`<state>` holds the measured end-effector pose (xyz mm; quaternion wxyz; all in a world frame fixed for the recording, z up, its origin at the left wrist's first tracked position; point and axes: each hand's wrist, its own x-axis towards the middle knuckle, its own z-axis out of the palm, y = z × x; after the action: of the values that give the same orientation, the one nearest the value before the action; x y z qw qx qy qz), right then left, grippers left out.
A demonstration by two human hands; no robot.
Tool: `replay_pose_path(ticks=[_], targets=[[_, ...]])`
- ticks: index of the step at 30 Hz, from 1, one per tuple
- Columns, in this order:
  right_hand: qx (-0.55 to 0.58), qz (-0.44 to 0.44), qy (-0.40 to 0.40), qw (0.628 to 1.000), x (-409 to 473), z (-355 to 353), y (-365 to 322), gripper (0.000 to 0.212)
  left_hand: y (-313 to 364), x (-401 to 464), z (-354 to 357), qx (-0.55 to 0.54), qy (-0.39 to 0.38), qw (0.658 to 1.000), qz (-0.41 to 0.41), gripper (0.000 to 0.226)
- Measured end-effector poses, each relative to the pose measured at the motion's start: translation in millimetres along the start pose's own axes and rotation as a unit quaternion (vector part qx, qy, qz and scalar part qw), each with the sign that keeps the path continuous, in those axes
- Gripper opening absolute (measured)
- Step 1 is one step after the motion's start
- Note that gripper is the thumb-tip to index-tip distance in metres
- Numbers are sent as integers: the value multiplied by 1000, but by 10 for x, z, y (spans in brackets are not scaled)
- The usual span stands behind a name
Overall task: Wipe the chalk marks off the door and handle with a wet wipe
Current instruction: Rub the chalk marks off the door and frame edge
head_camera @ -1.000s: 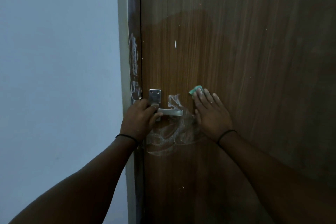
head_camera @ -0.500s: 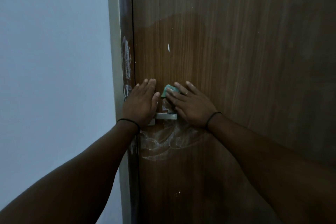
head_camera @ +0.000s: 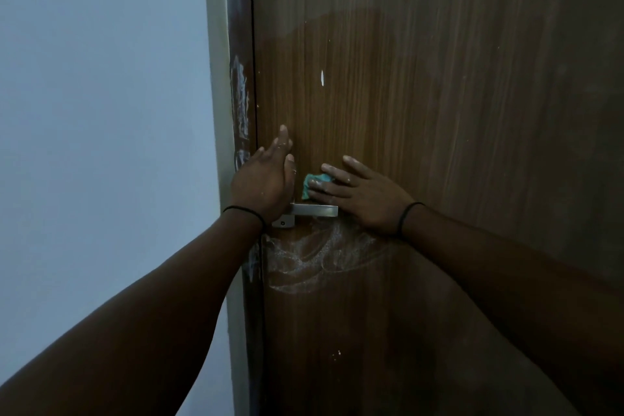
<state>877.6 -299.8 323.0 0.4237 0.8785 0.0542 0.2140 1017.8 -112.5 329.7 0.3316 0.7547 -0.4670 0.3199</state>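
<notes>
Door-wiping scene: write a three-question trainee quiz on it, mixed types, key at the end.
1. True or false: the wet wipe is under the right hand.
2. Where is the biggest chalk smear on the door? A) above the handle B) below the handle C) by the right edge
3. Fill in: the left hand lies open, fingers pointing ____.

Key: 1 true; 2 B; 3 up

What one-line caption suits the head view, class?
Right hand presses a green wipe above the handle; chalk smears remain on the door below.
</notes>
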Motion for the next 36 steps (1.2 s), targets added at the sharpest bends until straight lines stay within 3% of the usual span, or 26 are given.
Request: replay_pose_path(ticks=[5, 9, 15, 19, 22, 26, 30, 33, 36], targets=[[-11, 3, -5, 1000, -456, 94, 132, 63, -21, -11, -4, -6, -11, 1000, 5, 54], [-22, 50, 21, 998, -119, -51, 82, 62, 14, -22, 26, -7, 3, 1000, -9, 54], [-2, 0, -28, 1000, -326, 65, 1, 58, -7, -13, 12, -5, 6, 1000, -1, 53], [-5, 69, -9, 998, -465, 46, 171, 56, 2, -34, 82, 2, 5, 1000, -11, 53], [23, 97, 18, 995, -202, 30, -172, 55, 22, -61, 126, 6, -5, 1000, -17, 55], [29, 48, -51, 997, -429, 220, -514, 55, -11, -45, 123, 39, -10, 999, -1, 55], [17, 145, -14, 989, -748, 255, -236, 57, 1, -58, 143, 45, -9, 999, -6, 56], [39, 219, 21, 975, -479, 138, -305, 56, 59, -87, 199, 38, 14, 999, -20, 56], [70, 190, -8, 979, -421, 207, -625, 56, 88, -103, 191, 39, 16, 999, -16, 55]])
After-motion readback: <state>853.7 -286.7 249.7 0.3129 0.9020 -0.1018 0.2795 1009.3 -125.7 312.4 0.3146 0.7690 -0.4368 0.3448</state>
